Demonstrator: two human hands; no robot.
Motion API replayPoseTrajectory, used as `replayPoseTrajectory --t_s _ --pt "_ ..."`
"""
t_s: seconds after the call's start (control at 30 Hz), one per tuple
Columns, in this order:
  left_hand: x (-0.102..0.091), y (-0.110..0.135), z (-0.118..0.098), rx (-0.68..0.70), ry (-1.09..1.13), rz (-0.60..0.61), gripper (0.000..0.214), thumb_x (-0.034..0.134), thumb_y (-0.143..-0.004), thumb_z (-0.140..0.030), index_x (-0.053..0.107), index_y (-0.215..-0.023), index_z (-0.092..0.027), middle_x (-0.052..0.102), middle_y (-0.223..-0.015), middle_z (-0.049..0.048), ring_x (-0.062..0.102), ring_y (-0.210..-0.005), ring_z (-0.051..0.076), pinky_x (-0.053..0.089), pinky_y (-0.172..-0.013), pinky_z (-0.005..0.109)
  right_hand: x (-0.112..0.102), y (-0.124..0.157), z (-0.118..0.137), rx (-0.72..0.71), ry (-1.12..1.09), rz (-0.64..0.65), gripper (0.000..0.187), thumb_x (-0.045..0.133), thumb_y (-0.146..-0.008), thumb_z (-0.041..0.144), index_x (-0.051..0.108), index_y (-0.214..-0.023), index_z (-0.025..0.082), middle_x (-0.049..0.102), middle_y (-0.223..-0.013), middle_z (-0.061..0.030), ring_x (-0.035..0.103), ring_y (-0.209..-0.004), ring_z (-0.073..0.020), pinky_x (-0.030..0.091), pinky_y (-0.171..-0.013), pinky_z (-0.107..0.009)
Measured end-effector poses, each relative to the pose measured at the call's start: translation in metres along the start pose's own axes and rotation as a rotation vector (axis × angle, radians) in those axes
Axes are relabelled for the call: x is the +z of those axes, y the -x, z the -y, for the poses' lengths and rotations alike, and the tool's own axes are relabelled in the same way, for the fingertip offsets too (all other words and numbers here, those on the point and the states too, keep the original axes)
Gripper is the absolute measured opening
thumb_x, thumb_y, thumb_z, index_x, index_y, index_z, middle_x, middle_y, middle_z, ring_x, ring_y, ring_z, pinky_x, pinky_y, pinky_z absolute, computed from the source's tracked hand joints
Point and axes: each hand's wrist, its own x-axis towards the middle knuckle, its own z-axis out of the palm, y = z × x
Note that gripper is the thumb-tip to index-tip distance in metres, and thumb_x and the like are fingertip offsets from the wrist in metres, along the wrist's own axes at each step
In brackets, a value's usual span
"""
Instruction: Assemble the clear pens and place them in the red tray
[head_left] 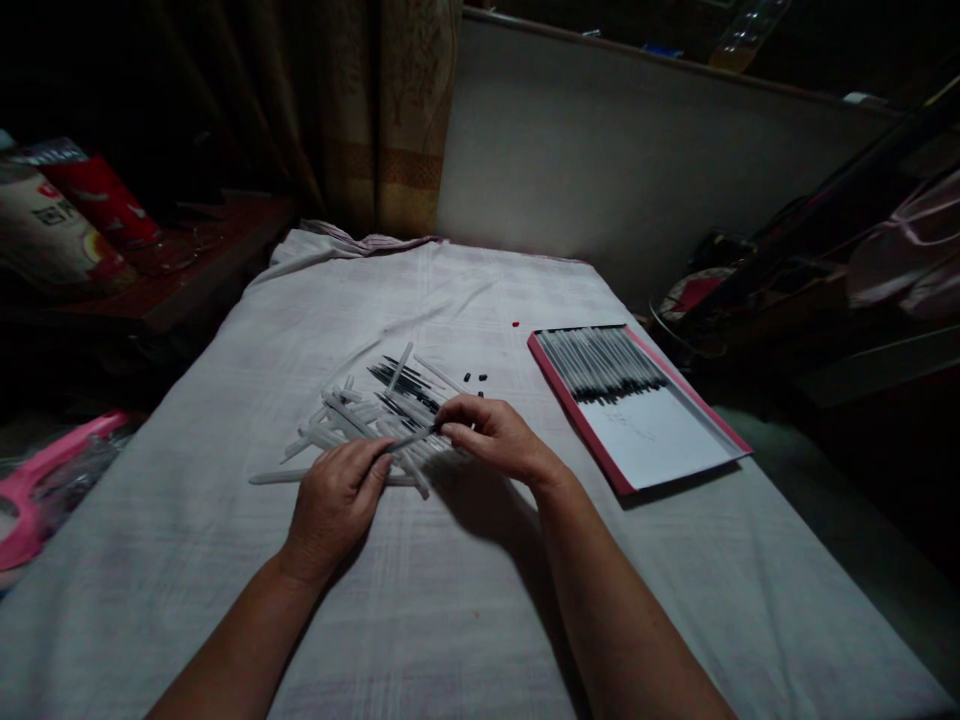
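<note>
Between my two hands stretches a pen point(409, 441) with a clear barrel and a dark part at its right end. My left hand point(335, 497) is closed around the barrel end. The fingers of my right hand point(491, 435) pinch the dark end. Under and beyond my hands lies a loose pile of clear white pen barrels point(349, 418). Thin dark pen refills point(409, 380) lie at the pile's far side. A few small black plugs point(482, 378) rest beyond my right hand, one partly hidden by it.
To the right, a pink-edged shallow box point(577, 415) holds a row of pens point(600, 362) at its far end. A tiny red piece point(515, 324) lies near it. A pale cloth point(420, 620) covers the surface. Pink scissors-like handles point(45, 480) sit at the left edge.
</note>
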Motion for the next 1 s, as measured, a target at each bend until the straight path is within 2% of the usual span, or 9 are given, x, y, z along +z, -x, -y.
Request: replayPoseTrajectory --t_s 0.1,0.23,0.33,0.4,0.47,0.57,0.73,0.87,1.0 --pt "0.0004 0.0004 0.0003 0.005 -0.002 0.006 0.033 0.045 -0.099 -0.04 0.071 -0.107 -0.022 0.077 -0.095 0.0071 0.071 -0.084 0.022 0.055 -0.076 0.035 0.0006 -0.0004 0.0003 0.028 0.034 -0.011 0.012 0.059 -0.087 0.024 0.069 -0.084 0.018 0.067 -0.077 -0.0004 0.059 -0.073 -0.0129 0.045 -0.07 -0.025" --pt "-0.0003 0.0 -0.0002 0.003 0.005 0.005 0.031 0.046 -0.099 -0.039 0.071 -0.107 -0.022 0.077 -0.096 0.0067 0.071 -0.085 0.022 0.054 -0.078 0.035 0.0011 -0.0011 -0.0004 0.031 -0.038 0.013 0.016 0.063 -0.082 0.02 0.07 -0.096 0.018 0.07 -0.089 -0.0019 0.061 -0.079 -0.0136 0.046 -0.071 -0.024" --pt "-0.0011 -0.0004 -0.0008 0.013 0.012 0.012 0.03 0.047 -0.098 -0.037 0.071 -0.107 -0.021 0.076 -0.095 0.0068 0.071 -0.085 0.022 0.054 -0.077 0.034 0.0016 -0.0013 -0.0008 0.062 0.01 0.011 0.012 0.06 -0.085 0.022 0.071 -0.084 0.017 0.069 -0.079 -0.0012 0.061 -0.075 -0.0133 0.044 -0.069 -0.024" --pt "-0.0012 -0.0004 -0.001 0.016 0.014 0.009 0.03 0.048 -0.098 -0.037 0.071 -0.107 -0.021 0.076 -0.095 0.007 0.071 -0.084 0.022 0.053 -0.076 0.034 0.0018 -0.0011 -0.0005 0.082 0.066 0.017 0.021 0.057 -0.09 0.028 0.07 -0.078 0.017 0.067 -0.072 -0.0008 0.059 -0.07 -0.0129 0.043 -0.067 -0.024" --pt "-0.0012 -0.0003 -0.001 0.015 0.013 0.007 0.029 0.048 -0.098 -0.036 0.071 -0.107 -0.02 0.076 -0.095 0.0069 0.071 -0.084 0.022 0.053 -0.076 0.034 0.0016 -0.0006 -0.0006 0.077 0.084 0.022 0.02 0.057 -0.09 0.031 0.071 -0.083 0.017 0.068 -0.074 -0.0011 0.06 -0.071 -0.0132 0.043 -0.067 -0.025" --pt "-0.001 -0.0001 -0.0007 0.032 0.006 0.001 0.027 0.049 -0.098 -0.034 0.07 -0.107 -0.019 0.076 -0.095 0.007 0.071 -0.085 0.022 0.053 -0.077 0.034 0.0008 -0.0001 -0.0015 0.031 0.04 0.035 0.016 0.063 -0.084 0.024 0.07 -0.097 0.018 0.07 -0.087 -0.0018 0.062 -0.08 -0.0145 0.046 -0.073 -0.026" --pt "-0.0012 -0.0005 -0.0012 0.067 -0.019 -0.018 0.029 0.048 -0.099 -0.034 0.069 -0.107 -0.017 0.077 -0.095 0.0077 0.071 -0.083 0.022 0.052 -0.074 0.033 0.0003 0.0002 -0.0025 0.044 0.079 0.032 0.016 0.058 -0.089 0.027 0.069 -0.084 0.017 0.066 -0.076 -0.0002 0.058 -0.072 -0.013 0.043 -0.068 -0.024" --pt "-0.002 -0.0009 -0.0025 0.051 -0.026 0.006 0.029 0.047 -0.1 -0.035 0.069 -0.108 -0.018 0.076 -0.095 0.0072 0.071 -0.084 0.022 0.052 -0.075 0.033 0.0015 0.0003 -0.0041 0.007 0.029 0.025 0.015 0.062 -0.085 0.024 0.068 -0.097 0.018 0.068 -0.083 -0.0004 0.059 -0.074 -0.0133 0.044 -0.07 -0.025" --pt "-0.0017 -0.0005 -0.0015 0.039 -0.016 0.014 0.03 0.047 -0.099 -0.035 0.069 -0.108 -0.018 0.077 -0.096 0.0073 0.071 -0.085 0.022 0.052 -0.076 0.033 0.003 -0.0007 -0.0035 -0.007 0.037 0.01 0.011 0.059 -0.085 0.02 0.068 -0.09 0.017 0.068 -0.081 -0.0006 0.059 -0.075 -0.0136 0.044 -0.071 -0.026"
